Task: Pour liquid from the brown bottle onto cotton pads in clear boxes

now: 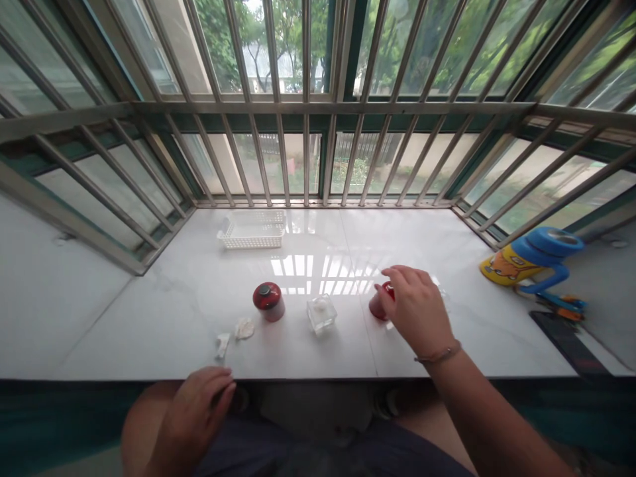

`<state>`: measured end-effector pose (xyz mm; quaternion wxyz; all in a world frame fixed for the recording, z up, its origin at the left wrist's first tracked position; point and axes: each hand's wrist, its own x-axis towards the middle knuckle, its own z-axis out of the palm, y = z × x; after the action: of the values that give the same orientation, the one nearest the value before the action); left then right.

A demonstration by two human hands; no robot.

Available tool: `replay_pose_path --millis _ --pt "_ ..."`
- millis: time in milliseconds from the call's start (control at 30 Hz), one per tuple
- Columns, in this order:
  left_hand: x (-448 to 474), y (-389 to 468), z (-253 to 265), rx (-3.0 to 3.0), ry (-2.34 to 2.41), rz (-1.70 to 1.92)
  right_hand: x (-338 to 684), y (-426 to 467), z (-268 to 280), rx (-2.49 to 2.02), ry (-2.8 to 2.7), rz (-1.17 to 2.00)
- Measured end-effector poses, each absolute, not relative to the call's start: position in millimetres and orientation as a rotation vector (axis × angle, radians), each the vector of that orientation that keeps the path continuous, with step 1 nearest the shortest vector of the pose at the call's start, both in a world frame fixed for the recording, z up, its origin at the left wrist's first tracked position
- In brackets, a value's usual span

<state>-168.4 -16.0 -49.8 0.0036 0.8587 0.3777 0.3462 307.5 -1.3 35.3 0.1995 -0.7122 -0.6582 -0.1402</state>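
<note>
A small red jar [378,309] stands on the white surface, partly hidden by my right hand [417,308]. The fingers and thumb of that hand curl over the jar's top from the right, and their exact contact is hidden. Another red jar [269,302], with a dark knob on its lid, sits to the left. Between the two jars is a clear, square glass container [322,313] with something whitish in it. My left hand [201,401] hovers by the front edge above my lap, fingers loosely bent, thumb apart, nothing visible in it. Near it lie two crumpled whitish pieces [244,328].
A white perforated basket [253,232] is at the back left. On the right, a blue and yellow bottle [531,257] leans near a blue and orange item [564,306] and a dark flat object [569,341]. Metal window bars [328,109] enclose the far side.
</note>
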Motion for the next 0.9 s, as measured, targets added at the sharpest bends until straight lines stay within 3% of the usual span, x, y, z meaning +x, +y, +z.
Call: replay_pose_path --millis 167,333,900 --pt "-264.1 -57.8 -128.6 3.025 1.077 0.758 355.2 -10.5 19.9 -2.137 -1.839 -0.195" --pt "-313.7 -74.3 -184.6 2.797 1.454 0.459 367.2 4.3 16.3 -2.101 -1.813 -0.164" --pt "-313.6 -73.4 -193.7 2.655 1.579 0.475 388.6 101.9 27.8 -2.167 -1.845 -0.152"
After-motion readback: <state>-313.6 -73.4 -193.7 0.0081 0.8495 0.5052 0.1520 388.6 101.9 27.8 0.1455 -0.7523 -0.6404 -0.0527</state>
